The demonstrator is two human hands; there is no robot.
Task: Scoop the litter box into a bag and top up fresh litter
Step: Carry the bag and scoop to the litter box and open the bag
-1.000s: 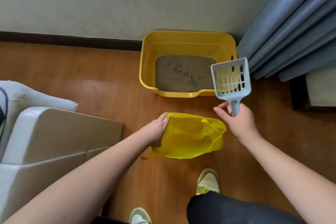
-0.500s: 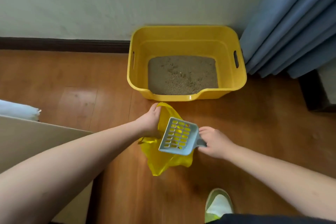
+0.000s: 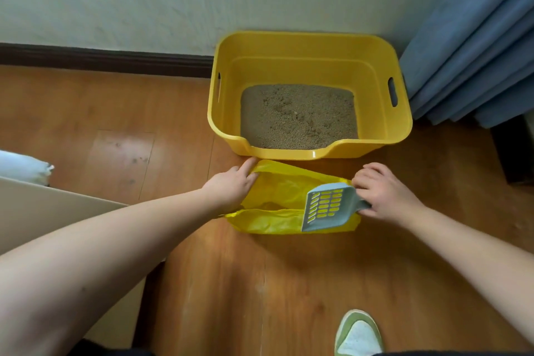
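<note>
We pull the yellow bag (image 3: 277, 196) open on the floor, just in front of the litter box (image 3: 375, 130). Our left hand (image 3: 231, 185) pinches its edge; our right hand (image 3: 384, 193) holds the scoop (image 3: 326, 206). Next, we think, we dig out clumps.

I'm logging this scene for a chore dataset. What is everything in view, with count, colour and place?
litter box: 1, yellow, by the wall, holding grey-brown litter
bag: 1, yellow, on the floor in front of the box
scoop: 1, grey-blue, slotted, over the bag's right end
curtain: 1, blue, right of the box
furniture: 1, cream, at left
floor: wooden, brown
shoe: 1, green and white, bottom edge
left hand: holding the bag's left edge
right hand: holding the scoop handle
</note>
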